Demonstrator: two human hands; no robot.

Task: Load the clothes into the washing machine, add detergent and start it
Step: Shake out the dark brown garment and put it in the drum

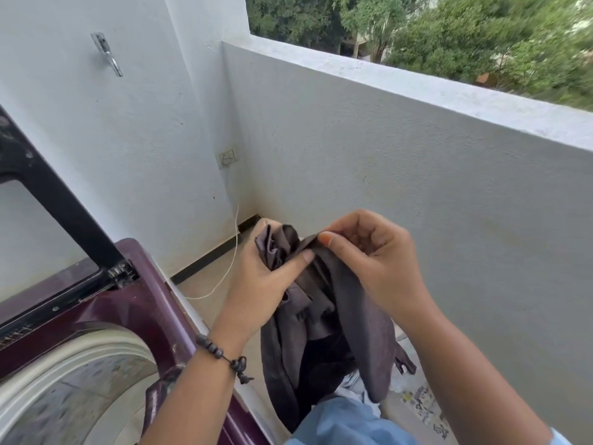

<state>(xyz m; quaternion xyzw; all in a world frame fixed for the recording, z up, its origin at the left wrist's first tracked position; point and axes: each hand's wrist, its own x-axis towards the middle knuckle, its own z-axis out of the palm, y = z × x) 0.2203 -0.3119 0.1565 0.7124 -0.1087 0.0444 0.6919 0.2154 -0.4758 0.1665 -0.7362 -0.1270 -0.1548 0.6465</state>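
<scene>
- Both arms reach forward from the bottom of the view, and the two hands meet in the middle, out in the air beside the washing machine (134,316).
- The left hand (260,277) has its back to the camera. Its fingers curl round a bunched part of the dark cloth (324,316), and its thumb lies flat across the folds.
- A bead bracelet (221,354) sits on the left wrist.
- The right hand (375,261) is a little higher. Its thumb and first finger pinch the top edge of the cloth, and its other fingers curl in toward the palm.
- The cloth is held up between the two hands. The rest of it hangs down in loose folds toward the floor.
- The cloth is to the right of the washing machine, not inside it.
- The washing machine is dark purple. Its lid (48,194) stands open, and the round drum (80,380) shows at the bottom left.
- Below the hanging cloth lies a light blue cloth (340,422).
- A white cord (236,252) hangs down from a wall socket (228,158) in the corner and trails onto the floor.
- A metal hook (107,54) sticks out of the white wall.
- A low grey wall (417,149) runs behind the hands, with green trees (449,36) past it.
</scene>
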